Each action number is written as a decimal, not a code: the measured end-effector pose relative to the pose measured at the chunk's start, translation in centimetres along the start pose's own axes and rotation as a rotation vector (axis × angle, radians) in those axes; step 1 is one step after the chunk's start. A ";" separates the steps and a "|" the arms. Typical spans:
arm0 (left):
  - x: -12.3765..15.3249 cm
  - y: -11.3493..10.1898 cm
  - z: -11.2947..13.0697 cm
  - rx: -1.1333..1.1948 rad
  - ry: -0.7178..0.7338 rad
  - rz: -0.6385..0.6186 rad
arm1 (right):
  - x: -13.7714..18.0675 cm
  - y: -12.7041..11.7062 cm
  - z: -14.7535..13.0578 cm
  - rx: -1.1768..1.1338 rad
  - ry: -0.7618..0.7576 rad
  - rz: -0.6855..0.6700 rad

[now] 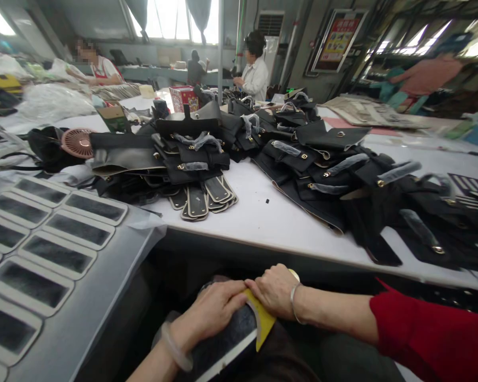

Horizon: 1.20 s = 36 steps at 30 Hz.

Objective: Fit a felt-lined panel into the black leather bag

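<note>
grey sheet (pixel 115 265) at the far left carried rows of dark, white-edged patches (pixel 58 253). behind it a pink fan (pixel 78 142) lay against a heap of black leather parts (pixel 175 154), with a fan of rounded tabs (pixel 204 201) sticking out from the heap's near edge onto the white surface (pixel 271 220).

below the surface's edge, in the lap, the left hand (pixel 211 310) lay palm down on a dark panel (pixel 223 345), fingers bent over its top and a clear bangle (pixel 175 347) on the wrist. a yellow piece (pixel 266 321) stuck out at the panel's right end. the right hand (pixel 276 289) rested just beside the left, touching it, knuckles curled down onto the yellow piece; its fingertips were hidden, so whether it pinched the piece could not be told.

further right a second, wider pile (pixel 342 170) of black flaps with brass studs spread across the surface. a red sleeve (pixel 430 334) covered the right forearm.
</note>
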State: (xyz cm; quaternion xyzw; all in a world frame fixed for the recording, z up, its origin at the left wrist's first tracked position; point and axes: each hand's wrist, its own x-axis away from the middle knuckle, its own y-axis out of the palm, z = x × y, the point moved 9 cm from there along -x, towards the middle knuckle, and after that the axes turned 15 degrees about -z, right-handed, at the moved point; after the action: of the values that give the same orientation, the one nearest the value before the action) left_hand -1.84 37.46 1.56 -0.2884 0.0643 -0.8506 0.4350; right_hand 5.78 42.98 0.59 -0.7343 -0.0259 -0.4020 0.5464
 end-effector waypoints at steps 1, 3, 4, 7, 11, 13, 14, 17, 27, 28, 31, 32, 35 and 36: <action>0.0 -0.1 0.2 0.036 0.012 -0.014 | 0.2 0.1 0.0 -0.014 0.010 0.007; -0.3 -0.2 0.3 0.108 0.024 -0.040 | 0.6 0.2 -0.1 -0.046 0.018 0.021; -0.5 -0.3 0.3 0.132 0.022 -0.045 | 0.7 0.3 -0.1 -0.066 0.016 0.026; -1.5 -0.4 -0.4 0.188 0.003 -0.047 | 1.3 0.9 0.2 -0.147 0.007 0.038; -2.8 -0.1 -2.0 0.298 -0.033 -0.035 | 2.0 2.8 1.7 -0.356 -0.012 0.037; -3.1 0.1 -2.5 0.352 -0.044 -0.024 | 1.9 4.3 2.8 -0.523 -0.009 0.001; -3.1 0.1 -2.7 0.374 -0.049 -0.018 | 1.8 5.0 3.4 -0.595 0.005 -0.026; -3.1 0.1 -2.9 0.404 -0.087 0.004 | 1.4 6.9 4.3 -1.062 -0.014 -0.083; -3.7 -0.7 -3.1 0.320 -0.132 -0.012 | -0.1 8.7 1.9 -1.940 -0.229 0.004; -3.9 -0.8 -3.1 0.306 -0.134 -0.017 | -0.2 8.8 2.1 -1.891 -0.206 0.043; -4.1 -1.1 -2.9 0.250 -0.152 -0.023 | -0.4 8.4 2.7 -1.777 -0.203 0.143; -4.1 -1.2 -2.8 0.228 -0.160 -0.019 | -0.3 8.0 2.9 -1.714 -0.205 0.171; -3.8 -1.4 -1.9 0.159 -0.170 -0.003 | 0.5 6.2 2.5 -1.434 -0.236 0.198; -3.8 -1.4 -1.7 0.140 -0.165 -0.001 | 0.7 5.6 2.2 -1.344 -0.256 0.192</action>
State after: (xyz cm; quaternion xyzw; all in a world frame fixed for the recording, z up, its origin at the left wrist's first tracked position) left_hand -2.02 41.02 -0.93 -0.3264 -0.0316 -0.8265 0.4576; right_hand 10.18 42.21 -3.53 -0.9543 0.2298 -0.1910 -0.0015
